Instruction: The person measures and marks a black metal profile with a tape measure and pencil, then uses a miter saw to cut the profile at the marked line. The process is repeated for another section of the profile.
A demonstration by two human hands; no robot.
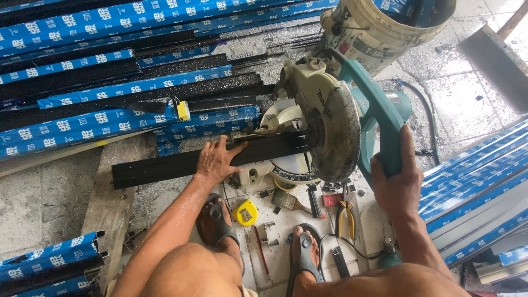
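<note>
Black metal bar on the saw; teal handle and dusty cream blade guard. Blue wrapping with white repeated marks on the stacked bars. Yellow tape measure. Yellow-handled pliers. Off-white, stained bucket. Grey sandals.
</note>
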